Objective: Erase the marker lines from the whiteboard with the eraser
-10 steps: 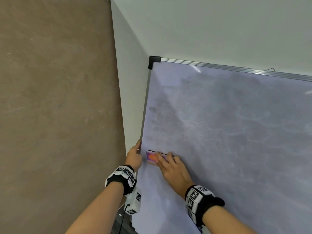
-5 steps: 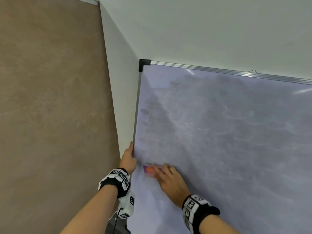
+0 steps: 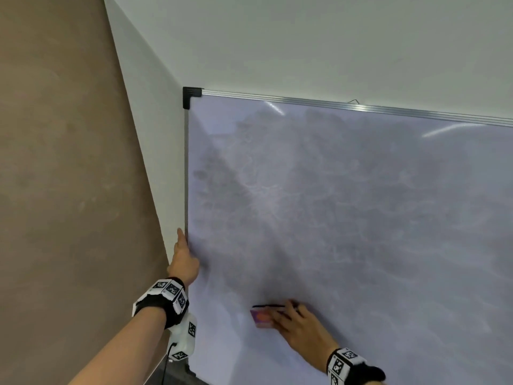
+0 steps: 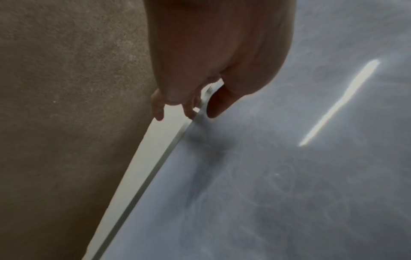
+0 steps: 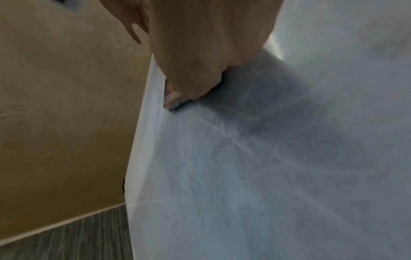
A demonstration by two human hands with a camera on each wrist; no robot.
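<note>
"Where's the eraser [image 3: 261,318]?"
"Low-left on the whiteboard [image 3: 361,218], the right hand [image 3: 301,329] curling its fingers together over its back. It's probably light and felt-soft, so grip its sides and press flat."
"And the left hand [image 3: 184,262]?"
"Pinching the whiteboard's left edge."

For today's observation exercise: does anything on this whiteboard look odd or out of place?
Yes: grey swirling smears cloud most of the whiteboard, above the eraser too, so it looks dirty, not clean.
</note>
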